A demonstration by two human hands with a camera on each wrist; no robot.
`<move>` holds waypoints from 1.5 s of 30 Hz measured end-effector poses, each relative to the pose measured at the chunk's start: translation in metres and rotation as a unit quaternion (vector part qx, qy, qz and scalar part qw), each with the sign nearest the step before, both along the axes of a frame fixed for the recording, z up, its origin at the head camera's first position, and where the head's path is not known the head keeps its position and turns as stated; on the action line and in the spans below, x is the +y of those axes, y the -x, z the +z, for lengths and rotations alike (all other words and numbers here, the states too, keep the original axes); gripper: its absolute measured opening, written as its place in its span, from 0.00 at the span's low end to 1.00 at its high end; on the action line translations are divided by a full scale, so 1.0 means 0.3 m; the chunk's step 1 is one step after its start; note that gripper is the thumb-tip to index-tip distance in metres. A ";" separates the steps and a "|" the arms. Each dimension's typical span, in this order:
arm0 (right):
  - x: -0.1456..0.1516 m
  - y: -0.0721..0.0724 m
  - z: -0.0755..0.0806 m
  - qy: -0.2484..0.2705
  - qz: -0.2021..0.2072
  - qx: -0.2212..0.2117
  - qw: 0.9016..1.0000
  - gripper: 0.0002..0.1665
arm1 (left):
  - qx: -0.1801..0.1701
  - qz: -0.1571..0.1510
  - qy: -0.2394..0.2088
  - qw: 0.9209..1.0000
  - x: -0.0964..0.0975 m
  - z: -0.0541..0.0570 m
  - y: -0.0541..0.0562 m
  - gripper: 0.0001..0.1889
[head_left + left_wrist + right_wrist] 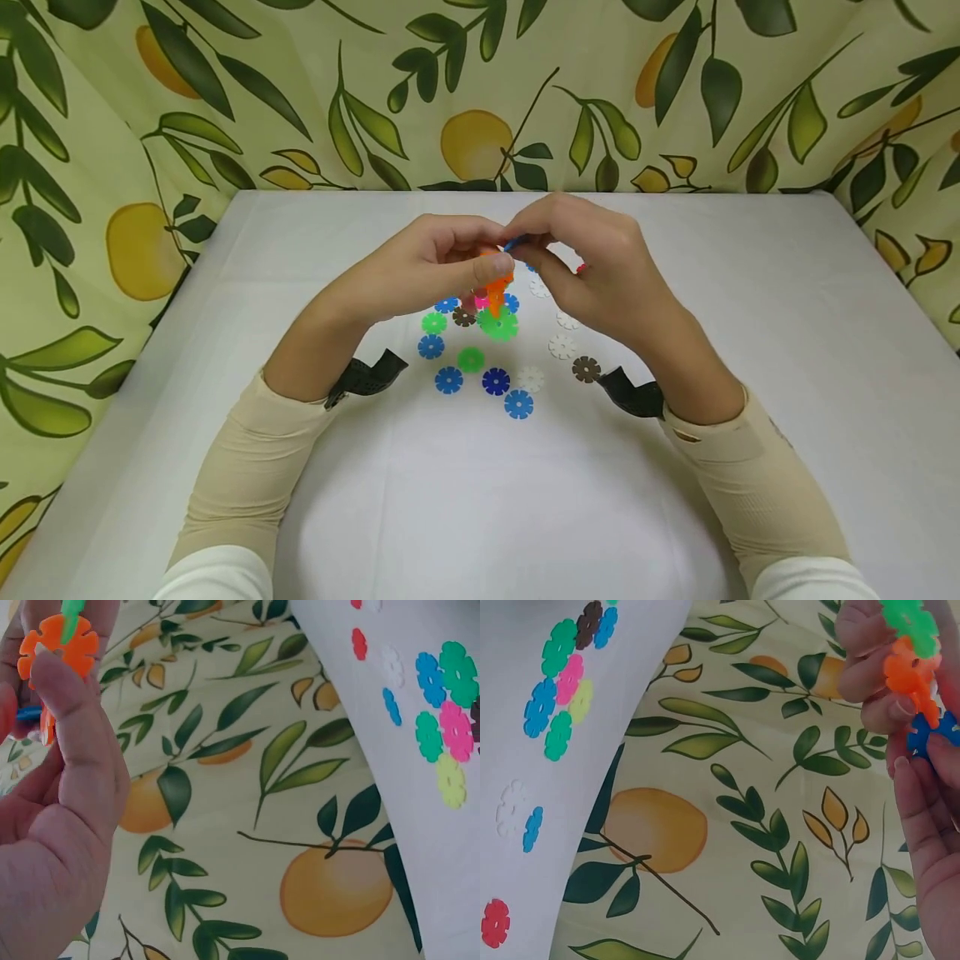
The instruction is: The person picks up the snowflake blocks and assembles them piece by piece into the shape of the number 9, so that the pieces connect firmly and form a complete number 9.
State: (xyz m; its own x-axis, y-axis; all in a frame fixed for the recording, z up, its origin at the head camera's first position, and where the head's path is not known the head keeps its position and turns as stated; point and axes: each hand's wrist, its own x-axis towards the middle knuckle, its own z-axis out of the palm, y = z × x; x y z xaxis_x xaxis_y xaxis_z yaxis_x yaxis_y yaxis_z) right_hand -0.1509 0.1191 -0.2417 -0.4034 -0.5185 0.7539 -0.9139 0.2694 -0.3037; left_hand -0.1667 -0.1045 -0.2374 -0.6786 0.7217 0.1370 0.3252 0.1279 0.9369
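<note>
Above the table my left hand [427,262] grips orange notched discs [906,669] between thumb and fingers. A green notched disc [913,622] is slotted onto the orange ones and, in the head view, hangs below them. With thumb and fingertips, my right hand [592,258] pinches a blue notched disc [921,742]. This blue disc is right at the edge of an orange disc, and my hands meet there. In the left wrist view, my left thumb covers part of the front orange disc [79,637].
Loose notched discs lie on the white table [480,492] below my hands, among them a dark blue disc [496,382], a white disc [562,347] and a brown disc [586,369]. A leaf-and-fruit patterned cloth [300,108] hangs behind the table. Black straps [371,375] circle both wrists.
</note>
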 end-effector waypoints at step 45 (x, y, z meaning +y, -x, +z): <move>-0.091 0.061 -0.222 -0.471 -0.131 -0.273 0.829 0.13 | 0.103 0.059 -0.056 0.991 -0.052 0.030 -0.001 0.21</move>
